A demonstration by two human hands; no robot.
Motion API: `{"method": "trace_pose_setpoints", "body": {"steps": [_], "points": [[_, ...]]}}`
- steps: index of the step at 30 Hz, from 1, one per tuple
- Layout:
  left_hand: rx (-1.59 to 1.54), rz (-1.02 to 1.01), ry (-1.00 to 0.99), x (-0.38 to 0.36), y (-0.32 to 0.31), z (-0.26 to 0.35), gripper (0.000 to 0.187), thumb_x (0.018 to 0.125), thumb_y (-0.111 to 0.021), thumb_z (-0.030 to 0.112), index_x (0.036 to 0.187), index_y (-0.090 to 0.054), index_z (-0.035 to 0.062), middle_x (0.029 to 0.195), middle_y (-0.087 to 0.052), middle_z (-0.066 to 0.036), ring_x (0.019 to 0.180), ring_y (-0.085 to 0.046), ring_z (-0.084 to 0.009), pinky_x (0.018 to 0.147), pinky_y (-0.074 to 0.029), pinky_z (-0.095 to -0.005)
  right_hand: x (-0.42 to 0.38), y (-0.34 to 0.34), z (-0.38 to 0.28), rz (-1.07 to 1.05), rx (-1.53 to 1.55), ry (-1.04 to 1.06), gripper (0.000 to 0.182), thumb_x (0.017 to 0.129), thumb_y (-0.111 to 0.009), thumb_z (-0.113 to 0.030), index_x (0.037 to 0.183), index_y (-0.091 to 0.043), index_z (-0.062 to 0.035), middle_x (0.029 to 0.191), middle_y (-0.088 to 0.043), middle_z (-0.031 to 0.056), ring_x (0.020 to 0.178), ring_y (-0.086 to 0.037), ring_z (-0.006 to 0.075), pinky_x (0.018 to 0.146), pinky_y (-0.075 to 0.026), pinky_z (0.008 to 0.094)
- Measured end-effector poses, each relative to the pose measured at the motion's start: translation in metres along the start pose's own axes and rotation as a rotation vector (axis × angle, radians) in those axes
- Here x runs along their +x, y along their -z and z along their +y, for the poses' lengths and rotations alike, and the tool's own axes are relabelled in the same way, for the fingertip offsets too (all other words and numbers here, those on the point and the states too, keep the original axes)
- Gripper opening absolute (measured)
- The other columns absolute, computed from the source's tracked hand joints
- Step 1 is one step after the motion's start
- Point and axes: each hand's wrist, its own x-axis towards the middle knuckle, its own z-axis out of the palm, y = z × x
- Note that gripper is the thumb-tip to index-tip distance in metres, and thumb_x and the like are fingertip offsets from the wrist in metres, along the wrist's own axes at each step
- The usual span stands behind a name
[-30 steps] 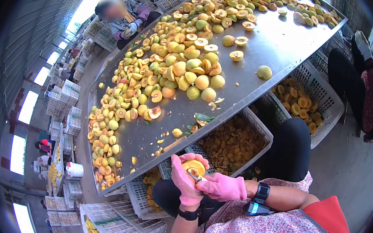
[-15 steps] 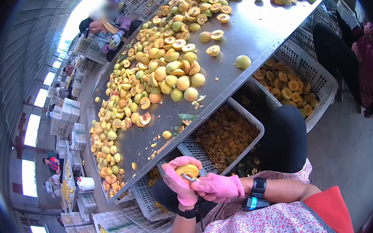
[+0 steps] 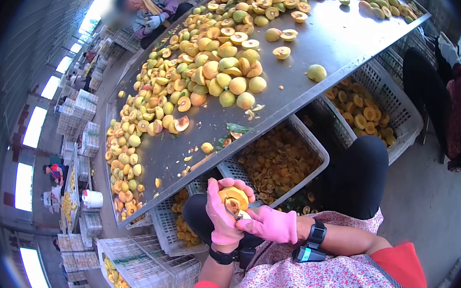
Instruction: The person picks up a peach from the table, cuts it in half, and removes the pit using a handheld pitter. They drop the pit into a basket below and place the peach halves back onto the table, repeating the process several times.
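Note:
In my left hand point(image 3: 221, 217), in a pink glove, the fingers curl round a yellow peach half point(image 3: 237, 194) with its cut side facing up. A brownish-red pit hollow shows in it. My gloved right hand point(image 3: 274, 224) is closed on a small curved metal tool point(image 3: 230, 211), whose end lies at the lower part of the peach; its handle is hidden by the fingers. Both hands are above my lap, in front of the metal table point(image 3: 278, 88). A heap of whole and halved peaches point(image 3: 209, 66) covers much of the table's far side.
Under the table edge, a white crate point(image 3: 324, 161) holds brown pits and scraps. Another crate point(image 3: 413, 123) of peach halves stands to the right, beside a seated person's dark leg point(image 3: 424, 89). At lower left is a wrapped crate point(image 3: 145, 267); a co-worker point(image 3: 148, 16) sits beyond the table.
My view has shifted, so the table and crates sit differently in it. The peach half has turned up towards me, showing more of its cut face, and the tool has moved along its lower edge.

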Motion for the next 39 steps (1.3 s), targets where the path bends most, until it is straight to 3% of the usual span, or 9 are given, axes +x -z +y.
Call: {"method": "trace_pose_setpoints", "body": {"steps": [5,12,18,22,24,33,34,37,39], "points": [[0.101,0.126,-0.025,0.004,0.003,-0.001,0.054,0.112,-0.027,0.045,0.093,-0.056,0.004,0.087,-0.07,-0.013,0.075,-0.068,-0.0211,0.07,-0.057,-0.034,0.012,-0.003,0.019,-0.097,0.255,-0.118,0.055,0.102,-0.052,-0.061,0.092,-0.056,-0.0069,0.066,-0.052,0.0014,0.057,-0.049,0.0145,0.054,-0.04,0.0305],[0.435,-0.295,-0.542,0.005,0.029,0.021,0.05,0.112,-0.034,0.029,0.092,-0.064,-0.0061,0.091,-0.071,-0.017,0.082,-0.067,-0.0227,0.077,-0.055,-0.0342,-0.004,-0.009,0.005,-0.325,0.766,-0.213,0.045,0.102,-0.053,-0.058,0.091,-0.053,-0.0146,0.064,-0.041,-0.0033,0.044,-0.03,0.0068,0.039,-0.021,0.0245],[-0.17,0.079,0.048,-0.002,0.013,0.019,0.05,0.111,-0.035,0.041,0.092,-0.062,0.0029,0.086,-0.069,-0.014,0.069,-0.066,-0.0209,0.066,-0.056,-0.0318,0.012,-0.017,0.011,-0.133,0.569,-0.093,0.047,0.096,-0.065,-0.059,0.093,-0.057,-0.0122,0.066,-0.05,-0.0009,0.05,-0.04,0.0098,0.044,-0.027,0.0255],[-0.223,0.05,0.073,-0.003,0.024,0.013,0.054,0.111,-0.036,0.045,0.092,-0.062,0.0029,0.084,-0.068,-0.013,0.069,-0.065,-0.0202,0.065,-0.055,-0.0316,0.023,-0.018,0.039,-0.122,0.308,-0.037,0.038,0.101,-0.056,-0.051,0.104,-0.061,-0.0138,0.072,-0.06,0.0017,0.056,-0.054,0.0141,0.047,-0.041,0.0289],[-0.033,-0.225,-0.017,0.004,0.036,0.017,0.055,0.111,-0.035,0.046,0.091,-0.063,0.004,0.081,-0.068,-0.014,0.07,-0.064,-0.0216,0.065,-0.053,-0.0316,0.011,-0.022,0.021,-0.175,0.482,0.111,0.042,0.101,-0.055,-0.058,0.093,-0.056,-0.0171,0.062,-0.044,-0.0059,0.046,-0.033,0.0044,0.04,-0.023,0.021],[-0.036,-0.475,-0.042,0.025,0.034,0.039,0.054,0.112,-0.033,0.041,0.086,-0.059,0.0027,0.08,-0.067,-0.014,0.069,-0.063,-0.0216,0.067,-0.051,-0.0322,0.01,-0.01,-0.004,-0.311,0.748,-0.094,0.048,0.1,-0.053,-0.063,0.088,-0.051,-0.0165,0.058,-0.039,-0.0059,0.041,-0.026,0.005,0.037,-0.019,0.0224],[-0.022,-0.507,-0.067,0.028,0.032,0.041,0.054,0.112,-0.033,0.041,0.085,-0.059,0.0024,0.079,-0.066,-0.014,0.069,-0.062,-0.0217,0.068,-0.051,-0.0318,0.013,-0.008,-0.005,-0.279,0.645,0.049,0.048,0.1,-0.053,-0.063,0.09,-0.052,-0.0161,0.057,-0.04,-0.0052,0.039,-0.026,0.0054,0.036,-0.018,0.0227],[-0.033,-0.523,-0.141,0.045,0.028,0.051,0.054,0.112,-0.033,0.041,0.084,-0.057,0.0019,0.079,-0.065,-0.014,0.072,-0.062,-0.0227,0.071,-0.05,-0.0333,0.024,0.008,-0.016,-0.321,0.769,-0.05,0.045,0.103,-0.055,-0.052,0.09,-0.053,-0.0094,0.063,-0.045,-0.0006,0.044,-0.034,0.0092,0.04,-0.024,0.0247],[-0.179,-0.283,-0.004,0.051,0.024,0.043,0.056,0.111,-0.033,0.05,0.094,-0.059,0.003,0.084,-0.066,-0.016,0.074,-0.064,-0.0238,0.071,-0.053,-0.0359,0.036,0.014,-0.019,-0.151,0.478,0.06,0.046,0.104,-0.054,-0.05,0.083,-0.053,-0.0094,0.059,-0.044,-0.0014,0.044,-0.039,0.0098,0.041,-0.028,0.0243]]}}
